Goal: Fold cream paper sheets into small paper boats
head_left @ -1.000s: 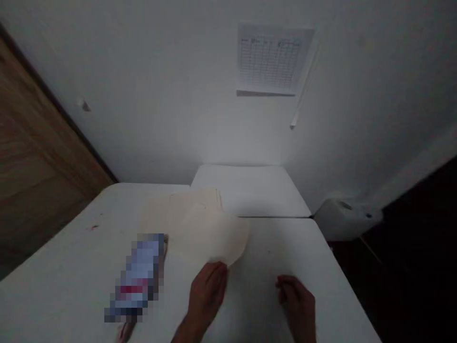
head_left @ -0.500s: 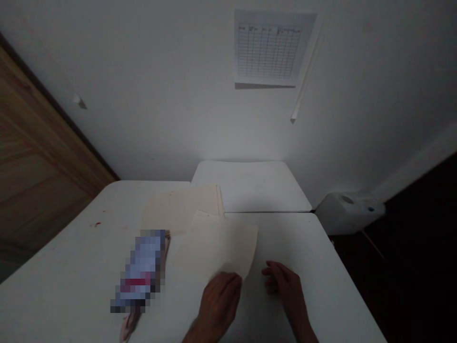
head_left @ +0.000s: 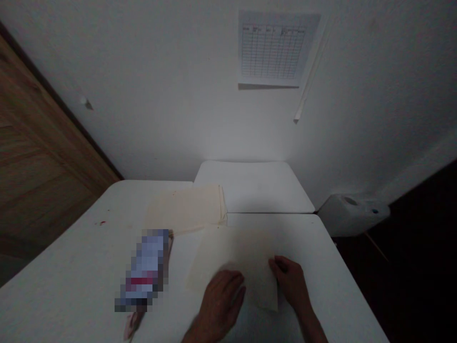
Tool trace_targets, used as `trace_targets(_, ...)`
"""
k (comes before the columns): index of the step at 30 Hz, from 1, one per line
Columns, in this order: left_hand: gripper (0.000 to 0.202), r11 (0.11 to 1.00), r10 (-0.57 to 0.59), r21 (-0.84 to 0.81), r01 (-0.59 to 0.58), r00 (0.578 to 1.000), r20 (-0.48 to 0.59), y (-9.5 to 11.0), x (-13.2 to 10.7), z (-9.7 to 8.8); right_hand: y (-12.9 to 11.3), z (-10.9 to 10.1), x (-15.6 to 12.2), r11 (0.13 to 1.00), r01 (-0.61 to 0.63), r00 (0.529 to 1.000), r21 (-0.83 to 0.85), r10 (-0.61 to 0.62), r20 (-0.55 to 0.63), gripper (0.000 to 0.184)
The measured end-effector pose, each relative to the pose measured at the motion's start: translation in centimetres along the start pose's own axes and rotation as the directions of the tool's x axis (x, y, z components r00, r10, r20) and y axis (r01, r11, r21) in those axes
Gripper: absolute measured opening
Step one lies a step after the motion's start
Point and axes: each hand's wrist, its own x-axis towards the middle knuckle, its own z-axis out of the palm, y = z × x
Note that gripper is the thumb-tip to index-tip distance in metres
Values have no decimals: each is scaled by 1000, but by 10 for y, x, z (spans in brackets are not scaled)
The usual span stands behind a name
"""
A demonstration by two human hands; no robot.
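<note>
1. Cream sheet (head_left: 257,252) lies on the bench (head_left: 71,267), right of centre, toward the near edge; the near edge itself is out of view. Cloth or paper, can't tell. Near part of the sheet partly covered by the left hand; its outline is faint against the white top.
2. Left hand (head_left: 224,297): back up, over the sheet, fingers bent, thumb a bit apart. Fingertips dim, can't tell if it grips. Wrist cut off below.
3. Right hand (head_left: 287,276): fingertips look pinched together on the sheet's right edge, dark and soft; forearm runs out of view.
4. Stack of cream pieces (head_left: 185,207): toward the bench's back edge, left of the sheet; number of layers unclear.
5. Pixelated item (head_left: 146,264): left of the sheet, near the stack; masked, can't identify. Pinkish bit (head_left: 133,324) pokes out at its near end, also unclear.
6. White panel (head_left: 253,186): behind the bench, against the wall.
7. Wall chart (head_left: 273,50): grid visible, print unreadable.
8. White container (head_left: 353,214): past the bench's back right corner, surrounded by shadow.
9. Wooden door-like panel (head_left: 39,128): left, cut off.
</note>
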Motion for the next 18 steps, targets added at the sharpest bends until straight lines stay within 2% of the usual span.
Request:
trace_targets(3,21,978,-207,16,208,976,-75,-33,4,-14,8,-15,1,999,-38,999,33,39,-34,41)
trace_targets(6,30,888,-457,-1,461,880,-129,-59,8,-26,12,-30,1,995,-88,995,40,89,-42,44)
trace_targets(8,35,820,-572,-38,571,815,-94,-70,10,-30,13,-37,1,994,-100,994,54,101,-28,46)
trace_targets(10,40,769,-636,-91,632,771,-23,-76,11,-31,14,-42,1,991,-109,994,73,110,-12,49)
trace_targets(13,43,700,-683,-217,680,727,73,-78,14,-29,15,-44,1,986,-137,991,98,137,1,52)
trace_targets(16,42,631,-715,-319,707,690,115,-76,17,-27,14,-43,0,980,-149,989,128,148,22,53)
trace_targets(18,39,589,-738,-349,729,661,136,-75,18,-28,13,-41,-1,980,-150,988,130,152,-5,53)
